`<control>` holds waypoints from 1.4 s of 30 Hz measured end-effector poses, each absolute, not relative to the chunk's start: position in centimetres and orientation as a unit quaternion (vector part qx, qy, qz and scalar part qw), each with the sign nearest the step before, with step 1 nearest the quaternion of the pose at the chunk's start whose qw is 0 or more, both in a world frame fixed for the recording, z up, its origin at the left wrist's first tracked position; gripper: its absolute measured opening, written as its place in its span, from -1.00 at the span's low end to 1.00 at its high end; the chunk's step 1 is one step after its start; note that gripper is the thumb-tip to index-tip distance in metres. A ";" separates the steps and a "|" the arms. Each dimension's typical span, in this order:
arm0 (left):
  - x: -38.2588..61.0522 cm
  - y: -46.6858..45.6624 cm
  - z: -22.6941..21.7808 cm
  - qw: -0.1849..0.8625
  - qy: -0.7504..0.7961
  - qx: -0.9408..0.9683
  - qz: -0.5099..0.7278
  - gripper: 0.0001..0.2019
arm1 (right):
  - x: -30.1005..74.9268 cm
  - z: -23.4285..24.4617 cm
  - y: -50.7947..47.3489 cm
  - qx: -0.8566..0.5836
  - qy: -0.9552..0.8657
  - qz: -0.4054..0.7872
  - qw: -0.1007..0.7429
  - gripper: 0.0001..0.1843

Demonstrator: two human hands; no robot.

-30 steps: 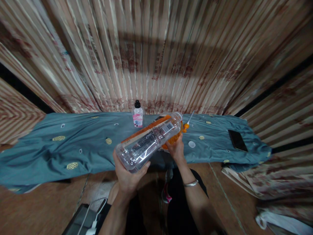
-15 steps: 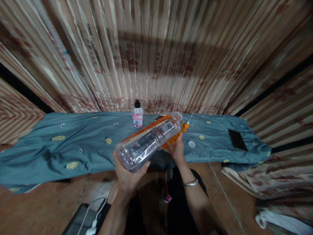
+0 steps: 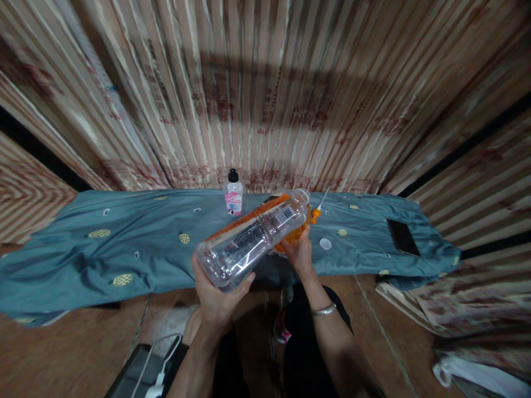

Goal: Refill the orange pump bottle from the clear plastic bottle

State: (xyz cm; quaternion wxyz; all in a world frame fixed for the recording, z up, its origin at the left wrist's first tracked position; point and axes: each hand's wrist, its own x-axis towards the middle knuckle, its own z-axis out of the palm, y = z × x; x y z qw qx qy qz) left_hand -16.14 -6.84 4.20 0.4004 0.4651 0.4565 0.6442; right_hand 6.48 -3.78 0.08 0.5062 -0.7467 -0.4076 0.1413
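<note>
My left hand [image 3: 215,298] grips the base of a clear plastic bottle [image 3: 253,237] with an orange label, tilted so its open mouth points up and away to the right. Under the bottle's neck, my right hand [image 3: 299,251] is closed on an orange container [image 3: 295,235], mostly hidden behind the bottle. An orange-tipped nozzle with a thin white tube [image 3: 318,207] lies just beyond it. A small white cap [image 3: 326,244] rests on the blue cloth [image 3: 124,243] to the right of my right hand.
A small bottle with a black cap and pink label [image 3: 234,196] stands at the cloth's far edge. A dark phone [image 3: 403,237] lies on the cloth at the right. Striped curtains hang behind. A device with a white cable [image 3: 160,376] sits on the floor by my knees.
</note>
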 end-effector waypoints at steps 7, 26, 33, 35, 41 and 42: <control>-16.1 -6.8 4.0 0.403 0.441 0.475 0.646 0.04 | 6.2 0.6 -3.8 -0.763 -0.400 0.138 0.489 0.09; -15.9 -6.5 4.1 0.400 0.435 0.473 0.653 0.05 | 6.3 0.9 -4.0 -0.752 -0.414 0.143 0.493 0.01; -15.9 -6.5 4.2 0.402 0.444 0.476 0.644 0.08 | 6.5 0.7 -3.9 -0.757 -0.412 0.137 0.488 0.07; -15.9 -6.5 4.1 0.393 0.446 0.480 0.645 0.07 | 6.5 0.5 -3.9 -0.754 -0.415 0.134 0.492 0.08; -15.7 -6.5 4.1 0.382 0.432 0.487 0.656 0.04 | 6.7 0.2 -3.9 -0.752 -0.423 0.126 0.490 0.21; -15.7 -6.6 4.2 0.382 0.431 0.485 0.658 0.04 | 6.7 0.1 -3.9 -0.748 -0.426 0.124 0.493 0.25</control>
